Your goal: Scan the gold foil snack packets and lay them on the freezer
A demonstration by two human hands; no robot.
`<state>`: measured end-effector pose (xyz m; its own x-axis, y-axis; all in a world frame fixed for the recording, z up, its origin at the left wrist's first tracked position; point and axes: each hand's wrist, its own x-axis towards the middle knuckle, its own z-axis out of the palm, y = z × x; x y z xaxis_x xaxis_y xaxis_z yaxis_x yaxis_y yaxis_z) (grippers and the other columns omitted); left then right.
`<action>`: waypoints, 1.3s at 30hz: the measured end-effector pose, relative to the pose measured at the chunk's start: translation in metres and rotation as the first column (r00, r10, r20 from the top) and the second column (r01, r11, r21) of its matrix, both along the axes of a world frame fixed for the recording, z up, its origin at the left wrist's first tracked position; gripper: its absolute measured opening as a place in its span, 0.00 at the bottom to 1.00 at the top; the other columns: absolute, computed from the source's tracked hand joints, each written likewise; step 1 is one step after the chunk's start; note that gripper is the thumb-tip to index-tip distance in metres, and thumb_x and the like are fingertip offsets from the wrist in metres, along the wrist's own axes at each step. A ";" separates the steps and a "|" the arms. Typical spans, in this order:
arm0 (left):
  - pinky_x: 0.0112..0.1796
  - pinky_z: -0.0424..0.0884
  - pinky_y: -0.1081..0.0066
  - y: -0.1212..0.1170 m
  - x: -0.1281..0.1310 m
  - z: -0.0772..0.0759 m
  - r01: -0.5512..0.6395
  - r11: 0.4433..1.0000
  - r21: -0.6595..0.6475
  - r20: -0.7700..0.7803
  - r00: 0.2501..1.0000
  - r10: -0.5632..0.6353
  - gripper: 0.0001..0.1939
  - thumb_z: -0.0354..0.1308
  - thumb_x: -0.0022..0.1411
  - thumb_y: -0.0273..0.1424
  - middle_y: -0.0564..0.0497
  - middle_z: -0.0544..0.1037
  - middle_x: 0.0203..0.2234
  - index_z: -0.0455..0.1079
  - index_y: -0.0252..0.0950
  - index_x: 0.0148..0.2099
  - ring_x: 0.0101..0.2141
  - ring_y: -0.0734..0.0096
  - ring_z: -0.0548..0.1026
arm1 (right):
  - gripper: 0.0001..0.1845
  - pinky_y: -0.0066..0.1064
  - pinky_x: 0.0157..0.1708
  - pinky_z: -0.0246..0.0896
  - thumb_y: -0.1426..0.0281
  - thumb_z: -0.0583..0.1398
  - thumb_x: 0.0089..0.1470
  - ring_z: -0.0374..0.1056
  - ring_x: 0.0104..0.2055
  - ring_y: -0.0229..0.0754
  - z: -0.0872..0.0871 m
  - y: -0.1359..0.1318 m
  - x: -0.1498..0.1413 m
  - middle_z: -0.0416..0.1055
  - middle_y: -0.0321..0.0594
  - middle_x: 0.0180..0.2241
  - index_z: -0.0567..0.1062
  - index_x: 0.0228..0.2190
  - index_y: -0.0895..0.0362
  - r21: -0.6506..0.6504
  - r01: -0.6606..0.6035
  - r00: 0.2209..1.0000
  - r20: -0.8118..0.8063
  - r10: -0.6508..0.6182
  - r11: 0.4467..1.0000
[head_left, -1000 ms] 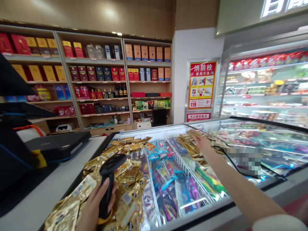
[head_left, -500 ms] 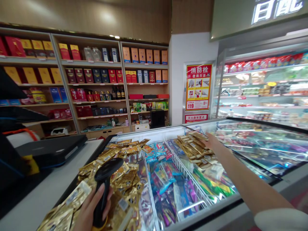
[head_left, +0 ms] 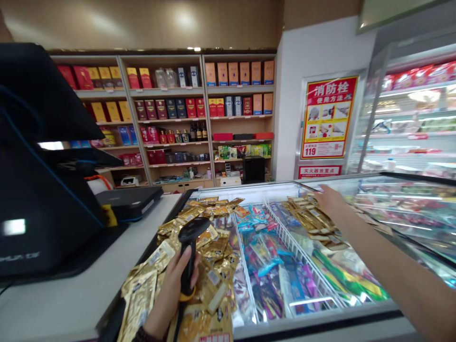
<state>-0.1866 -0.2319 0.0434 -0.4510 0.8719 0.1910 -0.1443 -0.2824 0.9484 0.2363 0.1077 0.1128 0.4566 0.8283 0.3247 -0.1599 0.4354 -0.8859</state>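
My left hand (head_left: 170, 295) is wrapped round the handle of a black barcode scanner (head_left: 189, 247), held upright over a heap of gold foil packets (head_left: 199, 256) in the left bay of an open chest freezer (head_left: 306, 323). My right arm reaches far across the freezer. My right hand (head_left: 329, 199) rests on a second pile of gold packets (head_left: 308, 217) in the right bay, beside the glass lid (head_left: 409, 209). Its fingers are mostly hidden, so whether they grip a packet is unclear.
Blue and purple ice-cream packs (head_left: 263, 256) fill the middle bay between white wire dividers. A white counter (head_left: 71, 304) on the left carries a black till monitor (head_left: 39, 190) and a flat black device (head_left: 130, 202). Shelves of boxed goods (head_left: 171, 109) line the back wall; a chiller cabinet (head_left: 416, 123) stands right.
The view has swung left, bringing the till monitor into sight. My left hand with the scanner has risen slightly. My right hand has stayed on the far gold pile.
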 end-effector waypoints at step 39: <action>0.20 0.57 0.75 0.004 0.001 0.010 0.016 0.999 0.034 -0.028 1.000 -0.015 0.41 0.73 0.51 0.73 0.58 0.73 0.26 0.68 0.39 0.37 0.16 0.81 0.66 | 0.15 0.53 0.61 0.74 0.69 0.56 0.70 0.81 0.54 0.60 -0.119 -0.068 -0.247 0.85 0.53 0.48 0.84 0.39 0.51 0.108 -0.364 0.468 0.880 0.081 0.925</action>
